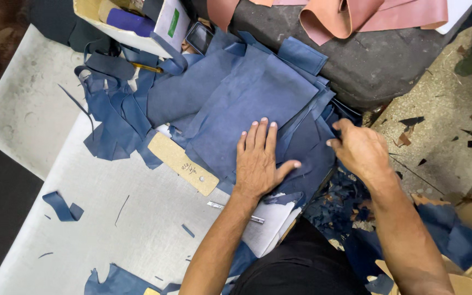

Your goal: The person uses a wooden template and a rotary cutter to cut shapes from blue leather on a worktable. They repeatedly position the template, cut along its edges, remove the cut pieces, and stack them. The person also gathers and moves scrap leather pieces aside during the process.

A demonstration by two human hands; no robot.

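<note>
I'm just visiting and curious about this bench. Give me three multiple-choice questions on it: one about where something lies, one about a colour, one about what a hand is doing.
1. Where does the tan cardboard template lie?
A. left of the left hand, on the table
B. on the floor
C. inside the box

2. What colour is the sheet under the flat hand?
A. pink
B. blue
C. green

3. How is the left hand set?
A. clenched in a fist
B. lifted off the pile
C. spread flat, palm down

Answers:
1 A, the tan cardboard template rests on the grey table beside the left hand.
2 B, the blue sheet lies under it.
3 C, its fingers lie spread on the sheet, while the right hand pinches the pile's edge.
</note>
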